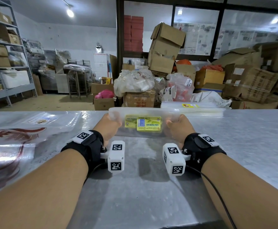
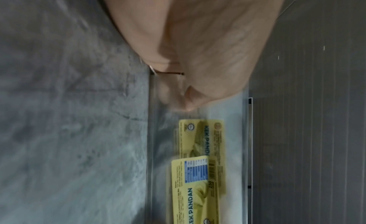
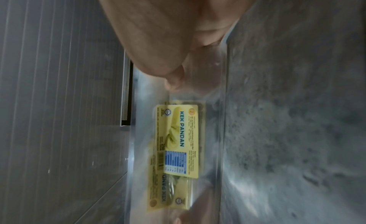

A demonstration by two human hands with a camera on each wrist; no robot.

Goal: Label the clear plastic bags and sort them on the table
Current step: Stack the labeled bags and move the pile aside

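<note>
A stack of clear plastic bags (image 1: 145, 113) with yellow "KEK PANDAN" labels (image 1: 149, 123) stands on edge over the metal table (image 1: 143, 187). My left hand (image 1: 111, 123) grips its left end and my right hand (image 1: 176, 124) grips its right end, thumbs on the near face. Two overlapping labels (image 2: 198, 169) show through the plastic in the left wrist view, below the left hand (image 2: 188, 39). In the right wrist view the same labels (image 3: 178, 141) lie beyond the right hand (image 3: 174, 39). The fingers behind the bags are hidden.
A flat pile of clear bags with one yellow label (image 1: 191, 106) lies at the table's far right edge. Printed clear bags (image 1: 16, 138) and a bag with a cookie picture (image 1: 41, 120) cover the left side. Cardboard boxes (image 1: 164, 48) and shelving (image 1: 6, 63) fill the room behind.
</note>
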